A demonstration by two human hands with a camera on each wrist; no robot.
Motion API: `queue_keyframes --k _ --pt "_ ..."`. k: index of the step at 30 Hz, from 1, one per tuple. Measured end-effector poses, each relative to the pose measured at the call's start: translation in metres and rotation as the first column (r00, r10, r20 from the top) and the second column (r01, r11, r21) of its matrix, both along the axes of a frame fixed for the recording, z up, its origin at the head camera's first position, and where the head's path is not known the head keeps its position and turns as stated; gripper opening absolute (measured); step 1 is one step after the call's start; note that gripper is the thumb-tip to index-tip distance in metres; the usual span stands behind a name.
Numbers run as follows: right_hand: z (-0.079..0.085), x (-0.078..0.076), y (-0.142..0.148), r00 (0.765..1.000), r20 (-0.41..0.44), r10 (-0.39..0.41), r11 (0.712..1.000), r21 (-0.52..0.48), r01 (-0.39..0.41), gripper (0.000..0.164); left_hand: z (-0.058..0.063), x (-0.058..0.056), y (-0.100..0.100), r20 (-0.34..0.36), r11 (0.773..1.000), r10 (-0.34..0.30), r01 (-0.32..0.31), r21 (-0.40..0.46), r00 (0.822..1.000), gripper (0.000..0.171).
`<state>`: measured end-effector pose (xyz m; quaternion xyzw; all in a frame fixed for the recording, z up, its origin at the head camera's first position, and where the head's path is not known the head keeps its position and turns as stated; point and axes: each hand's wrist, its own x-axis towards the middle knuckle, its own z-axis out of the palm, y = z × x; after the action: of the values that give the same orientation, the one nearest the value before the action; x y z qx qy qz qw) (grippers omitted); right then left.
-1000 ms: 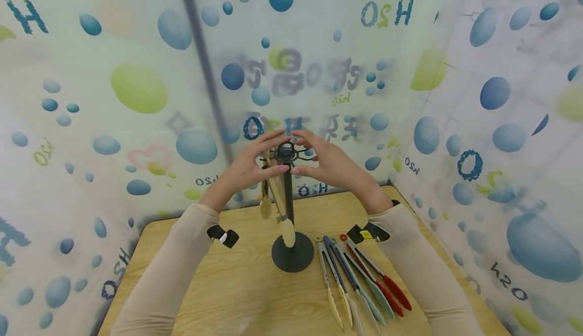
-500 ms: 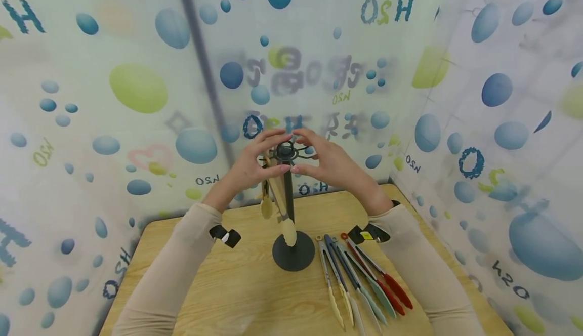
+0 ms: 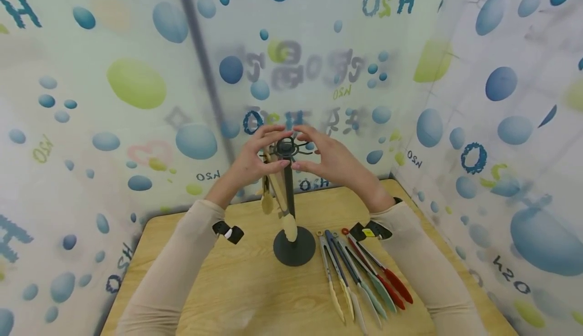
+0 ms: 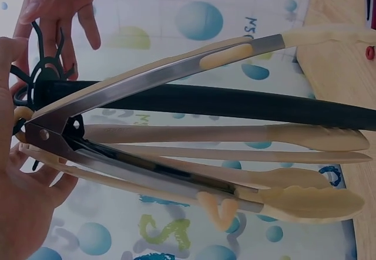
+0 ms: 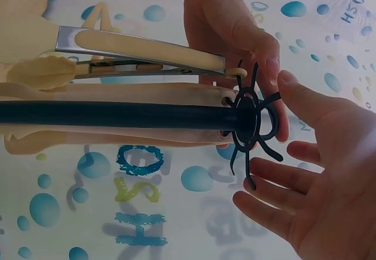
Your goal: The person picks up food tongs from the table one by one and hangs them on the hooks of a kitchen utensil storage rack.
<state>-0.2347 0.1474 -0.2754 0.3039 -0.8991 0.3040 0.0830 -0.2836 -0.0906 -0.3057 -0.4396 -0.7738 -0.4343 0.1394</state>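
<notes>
The left hand (image 3: 248,165) and right hand (image 3: 336,160) are held with parted, loosely curved fingers around the hooked top (image 3: 286,147) of a black stand (image 5: 117,114); whether it is touched cannot be told. Below the left hand, cream tongs (image 4: 176,75) are hung. Below the right hand, coloured tongs (image 3: 352,269) are laid on the surface (image 3: 246,275).

Stand (image 3: 296,256): matt black and smooth, like coated metal, towards your table's far edge.
Hanging tongs (image 4: 158,79): satin metal arms facing you, with smooth cream inlays and matt, plastic-looking tips.
Hanging utensils (image 4: 217,134): pale, smooth, matt, plastic-looking.
Loose tongs (image 3: 352,269): shiny metal shafts and smooth coloured tips, towards the table's right edge.
Table (image 3: 241,285): pale wood grain, smooth, faintly glossy before you.
Your sleeves (image 3: 164,265): soft, matt, lightly creased cloth.
</notes>
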Motion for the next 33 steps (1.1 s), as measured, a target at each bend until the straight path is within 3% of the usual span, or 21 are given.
queue_keyframes --k 6,12,16,22,27,33 --pt "-0.006 0.002 0.010 1.000 0.027 0.004 1.000 -0.010 -0.004 0.083 -0.005 -0.001 0.003 0.011 0.999 0.029 -0.028 -0.016 1.000 0.060" --pt "-0.036 0.004 0.040 0.997 0.044 -0.063 0.994 -0.089 0.067 0.077 -0.009 0.000 0.006 0.049 0.999 0.037 -0.037 -0.018 0.998 0.060" --pt "-0.068 0.004 0.060 0.988 0.098 -0.122 0.988 -0.082 0.130 0.073 -0.007 0.001 0.007 0.070 0.999 0.038 -0.037 -0.008 0.997 0.061" --pt "-0.123 0.004 0.086 0.968 0.143 -0.207 0.978 -0.002 0.209 0.067 0.007 0.020 0.010 0.103 0.999 0.038 -0.038 -0.005 0.994 0.060" --pt "-0.173 0.005 0.104 0.951 0.117 -0.285 0.958 0.033 0.284 0.055 0.001 0.008 0.008 0.089 0.999 0.042 -0.042 0.004 0.995 0.060" --pt "-0.233 0.011 0.119 0.898 0.225 -0.379 0.922 0.177 0.345 0.047 -0.001 0.000 0.004 0.067 0.999 0.041 -0.042 0.008 0.997 0.061"
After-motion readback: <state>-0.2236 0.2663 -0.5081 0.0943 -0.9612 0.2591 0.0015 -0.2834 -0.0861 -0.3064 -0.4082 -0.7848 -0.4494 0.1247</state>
